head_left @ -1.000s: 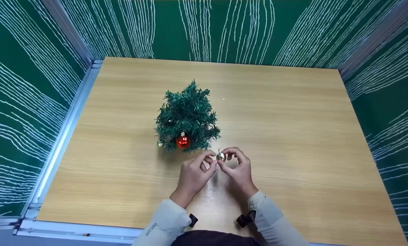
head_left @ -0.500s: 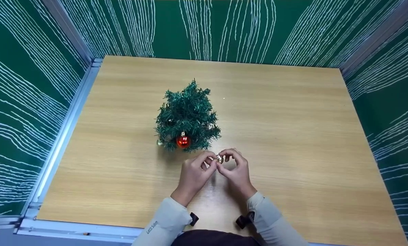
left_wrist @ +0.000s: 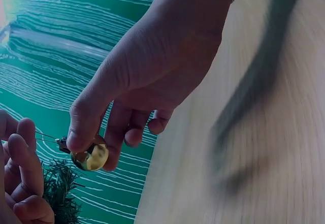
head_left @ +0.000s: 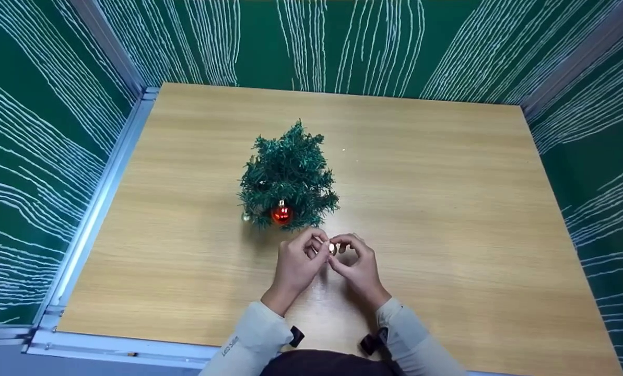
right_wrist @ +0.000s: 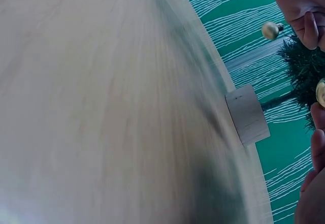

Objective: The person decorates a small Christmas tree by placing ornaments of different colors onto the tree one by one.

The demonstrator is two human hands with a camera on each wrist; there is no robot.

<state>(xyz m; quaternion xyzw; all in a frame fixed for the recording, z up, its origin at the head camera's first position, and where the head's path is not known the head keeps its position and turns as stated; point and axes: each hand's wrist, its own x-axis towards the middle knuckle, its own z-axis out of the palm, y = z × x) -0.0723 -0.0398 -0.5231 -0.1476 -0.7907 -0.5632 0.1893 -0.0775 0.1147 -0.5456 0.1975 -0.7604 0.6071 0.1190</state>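
Observation:
My right hand (head_left: 361, 266) pinches a small gold Christmas bauble (left_wrist: 92, 155) between thumb and fingers, above the table. Two thin wires run from the bauble's cap towards my left hand (head_left: 300, 261), whose thumb and index fingertips meet at them and appear to pinch the wire loop (left_wrist: 44, 136). In the right wrist view the gold bauble (right_wrist: 321, 93) shows only at the edge. Just beyond the hands stands a small artificial Christmas tree (head_left: 290, 172) with a red bauble (head_left: 281, 213) hanging on its near side. Another gold bauble (right_wrist: 270, 30) hangs at its left.
The tree rises from a pale block base (right_wrist: 247, 115) on the wooden table (head_left: 436, 219). Green panels with white lines (head_left: 264, 47) stand behind and at both sides, joined by metal posts. A metal rail (head_left: 97, 172) runs along the table's left edge.
The gold bauble has turned and shifted slightly left and nearer the body, its top now towards my left fingers. My right hand has moved the same way. The tree stays put.

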